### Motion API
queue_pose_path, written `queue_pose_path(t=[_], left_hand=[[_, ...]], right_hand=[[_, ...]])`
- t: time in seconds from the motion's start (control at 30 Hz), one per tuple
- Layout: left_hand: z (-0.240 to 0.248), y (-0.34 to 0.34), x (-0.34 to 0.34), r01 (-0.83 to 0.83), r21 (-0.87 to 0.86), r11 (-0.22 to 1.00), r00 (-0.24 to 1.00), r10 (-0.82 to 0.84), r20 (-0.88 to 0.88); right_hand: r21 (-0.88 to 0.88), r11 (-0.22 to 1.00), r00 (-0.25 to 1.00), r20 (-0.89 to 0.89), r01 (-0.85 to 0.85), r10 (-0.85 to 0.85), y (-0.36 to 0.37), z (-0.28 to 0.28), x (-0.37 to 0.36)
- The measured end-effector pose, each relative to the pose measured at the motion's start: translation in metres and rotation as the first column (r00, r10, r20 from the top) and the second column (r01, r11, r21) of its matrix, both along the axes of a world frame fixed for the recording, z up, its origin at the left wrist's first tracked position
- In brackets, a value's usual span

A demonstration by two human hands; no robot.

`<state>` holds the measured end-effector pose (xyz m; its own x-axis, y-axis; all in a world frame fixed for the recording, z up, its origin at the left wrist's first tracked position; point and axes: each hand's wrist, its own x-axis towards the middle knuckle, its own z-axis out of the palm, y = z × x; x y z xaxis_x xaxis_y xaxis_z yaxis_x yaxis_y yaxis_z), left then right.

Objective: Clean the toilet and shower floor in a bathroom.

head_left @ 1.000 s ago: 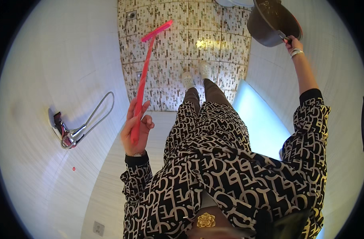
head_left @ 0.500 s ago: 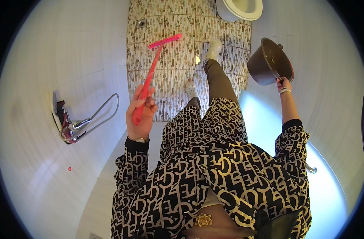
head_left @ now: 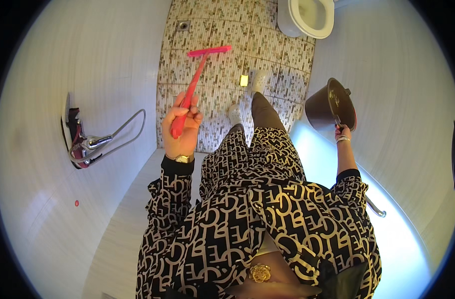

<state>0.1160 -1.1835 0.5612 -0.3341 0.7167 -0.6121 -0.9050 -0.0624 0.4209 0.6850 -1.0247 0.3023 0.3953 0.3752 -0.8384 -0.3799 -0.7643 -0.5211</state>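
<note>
A pink long-handled squeegee (head_left: 192, 88) rests along the palm of my left hand (head_left: 180, 139), with the thumb and fingers closed round its handle. Its wide pink blade points away from me, over the tiled floor. Off to the right, my right hand (head_left: 343, 132) grips a dark brown bucket (head_left: 319, 108) near its rim. The bucket is tilted, so its inside shows some pale marks. I cannot make out the exact grip on the rim or handle.
A white toilet (head_left: 290, 24) stands at the far right, and a floor drain (head_left: 183, 25) lies at the far left. On the left wall hangs a shower head with a hose (head_left: 95, 142). A metal handle (head_left: 376, 208) and a lit pale panel (head_left: 387, 234) are at the right.
The view has shifted, and more of the toilet shows. The bucket appears lower and slightly further left, while the squeegee blade looks more level. Both hands keep their holds.
</note>
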Motion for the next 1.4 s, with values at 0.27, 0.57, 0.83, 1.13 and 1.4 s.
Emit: queue_pose_path(t=[0.27,0.57,0.83,1.13,1.4], left_hand=[[-0.005,-0.015,-0.018,-0.034,0.042,0.999,0.997,0.031,0.064],[-0.017,-0.011,-0.026,-0.002,0.058,0.998,0.996,-0.003,0.093],[0.009,-0.014,-0.036,-0.015,-0.072,0.997,1.0,0.014,-0.011],[-0.009,-0.007,-0.044,0.016,0.051,0.999,0.999,-0.018,0.044],[0.003,-0.008,-0.043,-0.041,-0.068,0.997,0.999,0.041,0.002]], right_hand=[[-0.013,1.0,1.0,-0.021,0.014,-0.014,0.031,-0.006,-0.012],[-0.036,0.915,0.852,0.351,-0.403,0.389,0.243,0.03,0.019],[-0.784,0.147,-0.443,0.483,-0.604,0.756,0.387,0.156,-0.085],[-0.888,0.306,-0.644,0.46,-0.344,0.611,0.465,0.283,-0.069],[-0.187,0.833,0.531,0.693,-0.521,0.488,0.366,0.188,-0.011]])
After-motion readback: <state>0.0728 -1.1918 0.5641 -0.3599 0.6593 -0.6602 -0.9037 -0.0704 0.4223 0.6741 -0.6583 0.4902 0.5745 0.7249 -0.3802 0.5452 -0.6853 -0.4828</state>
